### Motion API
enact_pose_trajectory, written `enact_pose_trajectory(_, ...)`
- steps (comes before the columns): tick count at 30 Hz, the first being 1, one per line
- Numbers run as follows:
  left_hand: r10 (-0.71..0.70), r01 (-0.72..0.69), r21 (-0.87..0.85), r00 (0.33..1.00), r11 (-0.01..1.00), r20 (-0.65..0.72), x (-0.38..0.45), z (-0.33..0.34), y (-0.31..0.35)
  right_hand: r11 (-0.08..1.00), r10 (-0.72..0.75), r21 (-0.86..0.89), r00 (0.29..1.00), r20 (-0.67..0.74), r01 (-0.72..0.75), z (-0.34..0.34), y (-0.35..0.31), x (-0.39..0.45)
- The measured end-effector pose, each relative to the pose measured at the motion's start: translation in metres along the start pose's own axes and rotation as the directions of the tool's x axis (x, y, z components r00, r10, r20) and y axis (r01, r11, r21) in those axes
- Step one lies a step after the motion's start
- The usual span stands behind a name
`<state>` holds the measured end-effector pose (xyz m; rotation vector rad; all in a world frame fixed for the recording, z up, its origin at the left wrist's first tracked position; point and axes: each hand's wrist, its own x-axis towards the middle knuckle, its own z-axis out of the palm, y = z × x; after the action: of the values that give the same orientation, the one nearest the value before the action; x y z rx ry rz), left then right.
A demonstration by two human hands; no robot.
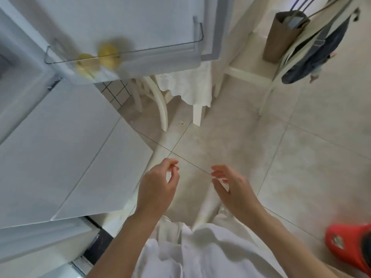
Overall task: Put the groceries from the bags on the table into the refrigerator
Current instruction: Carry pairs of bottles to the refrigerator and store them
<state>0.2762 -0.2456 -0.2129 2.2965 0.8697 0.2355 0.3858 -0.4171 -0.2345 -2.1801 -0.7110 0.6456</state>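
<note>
The white refrigerator (60, 137) fills the left of the head view with its upper door (124, 19) swung open. Two blurred yellow fruits (98, 58) lie in the clear door shelf (160, 51). My left hand (158, 187) and my right hand (232, 185) hover empty above the floor in front of me, fingers loosely curled, a short gap between them. A brown paper bag (281, 37) and a dark cloth bag (317, 55) sit at the upper right on the table edge. The table's top is out of view.
White chair legs (162, 105) and a white tablecloth (188, 85) stand just beyond the open door. A red container (349, 245) sits on the tiled floor (301, 157) at the lower right.
</note>
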Motion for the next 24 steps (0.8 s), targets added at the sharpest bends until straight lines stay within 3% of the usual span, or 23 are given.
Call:
enact_pose_trajectory(7, 0.077, -0.070, -0.043, 0.977, 0.997, 0.199, 0.023, 0.109, 0.125, 0.990, 0.134, -0.023, 0.982, -0.135, -0.138, -0.128, 0.091, 0.018)
enact_pose_trajectory(10, 0.122, -0.116, -0.042, 0.967, 0.992, 0.222, 0.041, 0.136, 0.159, 0.985, 0.168, -0.012, 0.966, -0.196, -0.173, -0.172, 0.112, 0.029)
enact_pose_trajectory(17, 0.090, -0.082, -0.039, 0.962, 0.996, 0.257, 0.096, 0.162, 0.184, 0.971, 0.238, 0.020, 0.944, -0.230, -0.240, -0.223, 0.142, 0.067)
enact_pose_trajectory(24, -0.021, 0.030, -0.040, 0.974, 0.999, 0.227, 0.189, 0.180, 0.186, 0.978, 0.197, -0.026, 0.963, -0.182, -0.205, -0.253, 0.151, 0.155)
